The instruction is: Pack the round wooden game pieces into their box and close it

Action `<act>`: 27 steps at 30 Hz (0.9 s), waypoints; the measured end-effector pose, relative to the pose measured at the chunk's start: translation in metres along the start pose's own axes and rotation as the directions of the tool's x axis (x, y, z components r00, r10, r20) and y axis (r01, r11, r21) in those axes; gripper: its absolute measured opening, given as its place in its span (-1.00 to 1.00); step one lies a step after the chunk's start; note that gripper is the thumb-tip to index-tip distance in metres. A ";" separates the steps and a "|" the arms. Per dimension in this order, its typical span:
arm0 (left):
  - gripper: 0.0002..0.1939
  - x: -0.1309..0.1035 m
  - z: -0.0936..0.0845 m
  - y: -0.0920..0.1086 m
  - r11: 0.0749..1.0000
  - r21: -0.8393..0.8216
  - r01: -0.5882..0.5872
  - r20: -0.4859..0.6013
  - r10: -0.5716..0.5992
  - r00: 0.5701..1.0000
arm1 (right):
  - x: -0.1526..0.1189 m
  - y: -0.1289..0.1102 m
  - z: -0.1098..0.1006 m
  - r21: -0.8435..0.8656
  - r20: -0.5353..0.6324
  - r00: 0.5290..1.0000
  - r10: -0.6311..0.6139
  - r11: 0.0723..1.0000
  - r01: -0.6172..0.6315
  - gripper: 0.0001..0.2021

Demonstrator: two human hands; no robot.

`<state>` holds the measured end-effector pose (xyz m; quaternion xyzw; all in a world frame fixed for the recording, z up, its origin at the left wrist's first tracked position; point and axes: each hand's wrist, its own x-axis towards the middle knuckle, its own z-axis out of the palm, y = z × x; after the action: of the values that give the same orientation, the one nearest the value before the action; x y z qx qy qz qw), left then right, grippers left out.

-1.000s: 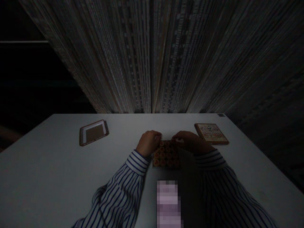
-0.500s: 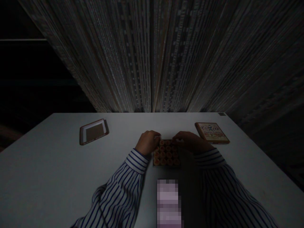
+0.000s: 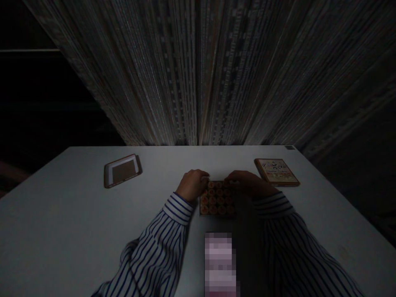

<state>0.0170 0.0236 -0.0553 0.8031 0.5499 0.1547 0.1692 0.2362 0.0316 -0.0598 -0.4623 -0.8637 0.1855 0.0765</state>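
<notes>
A small dark tray [image 3: 217, 215] lies on the white table, filled with rows of round wooden pieces [image 3: 212, 200] that bear reddish marks. My left hand [image 3: 192, 185] is at the tray's far left corner, its fingers bent and pressed together over the edge. At the far right corner is my right hand [image 3: 247, 182], fingers curled in at the rim. Both hands touch or nearly touch the tray. The dim light hides what, if anything, is between the fingertips.
An open shallow box lid [image 3: 123, 171] lies at the far left of the table [image 3: 77, 214]. A flat printed box [image 3: 276, 171] is at the far right. A pixelated pinkish object [image 3: 219, 264] is near me, and a striped curtain [image 3: 198, 74] hangs behind the table.
</notes>
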 end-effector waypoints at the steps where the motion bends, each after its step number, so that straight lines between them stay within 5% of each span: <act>1: -0.69 0.000 0.000 -0.001 1.000 -0.002 0.001 -0.003 -0.001 1.000 | 0.000 0.001 0.000 0.009 -0.002 1.000 -0.003 1.000 0.003 -0.79; 27: -0.70 0.001 0.005 -0.005 0.999 -0.013 -0.029 -0.017 0.029 0.999 | -0.002 0.002 0.001 0.013 -0.040 0.999 0.017 1.000 -0.016 -0.83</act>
<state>0.0154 0.0257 -0.0616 0.8086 0.5385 0.1675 0.1676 0.2386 0.0304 -0.0609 -0.4726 -0.8569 0.1823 0.0955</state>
